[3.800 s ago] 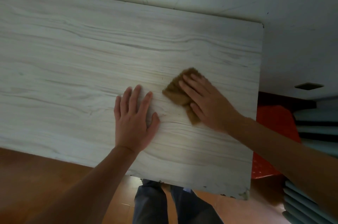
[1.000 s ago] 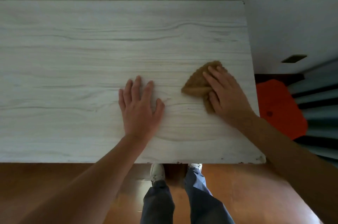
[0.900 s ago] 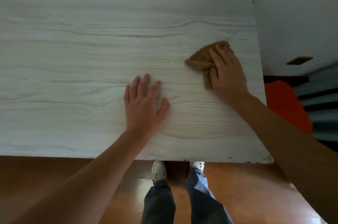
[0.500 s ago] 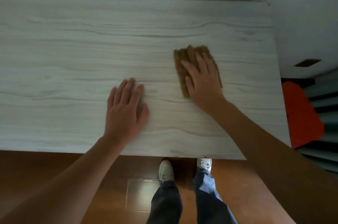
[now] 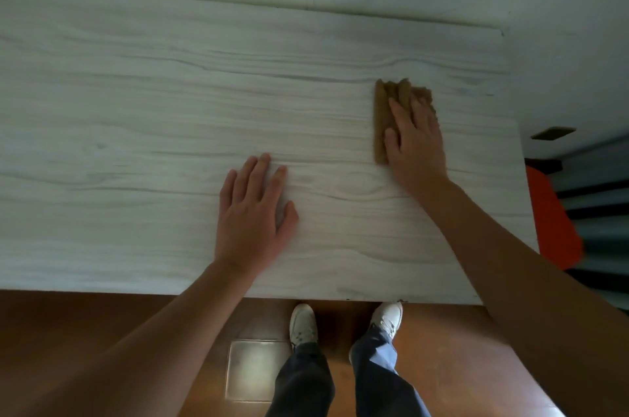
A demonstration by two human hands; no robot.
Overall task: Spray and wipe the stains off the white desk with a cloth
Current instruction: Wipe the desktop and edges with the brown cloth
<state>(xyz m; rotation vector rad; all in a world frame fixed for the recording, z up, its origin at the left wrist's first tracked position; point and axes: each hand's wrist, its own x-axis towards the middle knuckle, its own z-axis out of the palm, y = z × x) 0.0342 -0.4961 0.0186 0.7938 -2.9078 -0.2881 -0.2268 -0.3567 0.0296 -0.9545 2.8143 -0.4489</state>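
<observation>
My right hand (image 5: 417, 147) lies flat on the brown cloth (image 5: 382, 113), fingers straight and close together, pressing it onto the white desk (image 5: 136, 110). The cloth sits toward the desk's right end, about midway between its far edge and its near edge. It is folded, and its left strip and far fringe show past my fingers. My left hand (image 5: 253, 212) rests palm down on the bare desk top nearer the near edge, fingers slightly spread, thumb out to the side, holding nothing. The 2 hands are apart. Below the desk's near edge my 2 white shoes (image 5: 303, 324) stand on the brown floor (image 5: 85, 331). An orange thing (image 5: 551, 222) lies just beyond the desk's right edge.
</observation>
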